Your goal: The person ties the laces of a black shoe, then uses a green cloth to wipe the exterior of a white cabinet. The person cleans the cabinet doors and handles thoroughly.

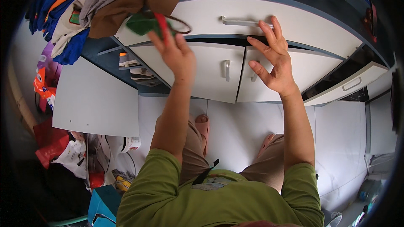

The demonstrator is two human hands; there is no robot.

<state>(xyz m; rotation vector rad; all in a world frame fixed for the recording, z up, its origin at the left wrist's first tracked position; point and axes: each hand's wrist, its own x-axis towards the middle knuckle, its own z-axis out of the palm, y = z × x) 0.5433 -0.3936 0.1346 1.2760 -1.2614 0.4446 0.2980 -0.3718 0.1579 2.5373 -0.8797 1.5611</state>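
Note:
My left hand (180, 60) grips a bunch of small things in front of the drawer's left part. Among them are a blurred green item (142, 24), a red strap (162, 26) and a dark brown loop (183, 25); what exactly they are I cannot tell. My right hand (274, 60) has its fingers apart and holds nothing. Its fingertips overlap the right end of the metal drawer handle (240, 22); whether they touch it is unclear. Behind both hands is the white drawer front (202, 14), above two white cabinet doors (202, 66).
Clothes and a brown paper-like sheet (126, 9) overhang the cabinet top at left. A door panel (98, 97) stands open there, beside shoes (142, 74) on shelves. At right, another panel (347, 83) tilts outward. Bags (71, 154) and a blue box (105, 205) crowd the lower left.

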